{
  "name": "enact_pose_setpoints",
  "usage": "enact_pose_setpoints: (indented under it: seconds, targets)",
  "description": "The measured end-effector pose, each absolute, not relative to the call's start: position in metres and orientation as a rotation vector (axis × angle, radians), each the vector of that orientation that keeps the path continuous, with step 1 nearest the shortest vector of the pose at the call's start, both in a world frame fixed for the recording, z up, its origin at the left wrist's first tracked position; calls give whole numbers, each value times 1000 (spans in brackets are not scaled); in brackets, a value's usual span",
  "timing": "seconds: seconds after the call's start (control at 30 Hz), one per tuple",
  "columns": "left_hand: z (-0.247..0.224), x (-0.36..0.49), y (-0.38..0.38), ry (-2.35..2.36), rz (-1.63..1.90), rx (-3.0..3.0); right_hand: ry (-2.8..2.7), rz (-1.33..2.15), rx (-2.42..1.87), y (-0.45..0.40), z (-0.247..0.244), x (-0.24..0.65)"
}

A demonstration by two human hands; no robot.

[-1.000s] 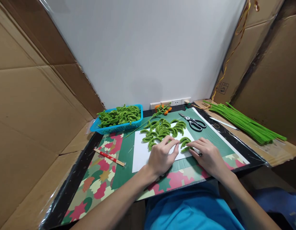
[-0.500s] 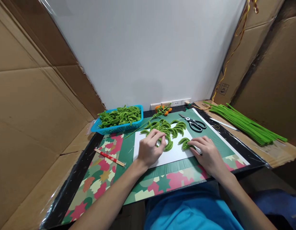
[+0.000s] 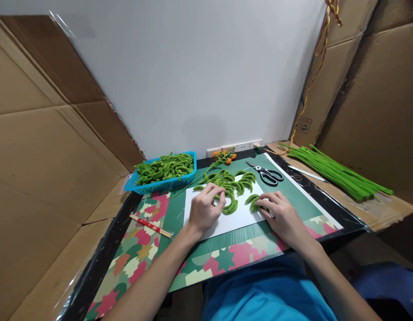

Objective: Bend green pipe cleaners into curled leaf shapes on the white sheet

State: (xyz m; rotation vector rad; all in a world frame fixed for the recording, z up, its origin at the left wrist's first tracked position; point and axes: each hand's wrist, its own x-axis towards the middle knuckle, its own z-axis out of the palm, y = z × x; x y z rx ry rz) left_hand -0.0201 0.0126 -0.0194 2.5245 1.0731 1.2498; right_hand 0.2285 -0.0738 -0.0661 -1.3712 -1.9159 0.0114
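My left hand (image 3: pixel 206 208) is over the left part of a white sheet (image 3: pixel 211 232), its thumb and forefinger pinched together. Whatever may be between those fingertips is too small to make out. Just beyond it lie curved green fuzzy pipe-cleaner pieces (image 3: pixel 230 207), fanned in clusters across the sheet. At the sheet's right side, my right hand (image 3: pixel 280 215) has thumb and fingers closed around the edge of a small separate pile of green pipe-cleaner pieces (image 3: pixel 251 201). The fingers partly hide that pile.
A blue basket (image 3: pixel 159 186) heaped with green pieces stands back left. Black-handled scissors (image 3: pixel 268 174) lie behind my right hand. Orange-berried stems (image 3: pixel 225 157) rest near the wall sockets. Long green pipe cleaners (image 3: pixel 336 171) lie right, and wrapped chopsticks (image 3: pixel 151 225) left. Cardboard walls flank the table.
The whole view has shifted slightly. Both hands keep almost the same places, the left still pinched and the right still at the small pile.
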Motion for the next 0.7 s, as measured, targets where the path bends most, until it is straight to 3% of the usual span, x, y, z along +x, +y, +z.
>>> enact_pose_setpoints:
  seconds: [0.33,0.47,0.7]
  targets:
    - [-12,-37,30,1115,1484,1896,-1787,73,-1200,-93,-61,228]
    - [-8,-54,47,1341,1524,1907,-1938,110,-1110,-105,-63,218]
    - [-16,-64,69,1266,1636,1465,-2045,282,-1156,-112,-65,210]
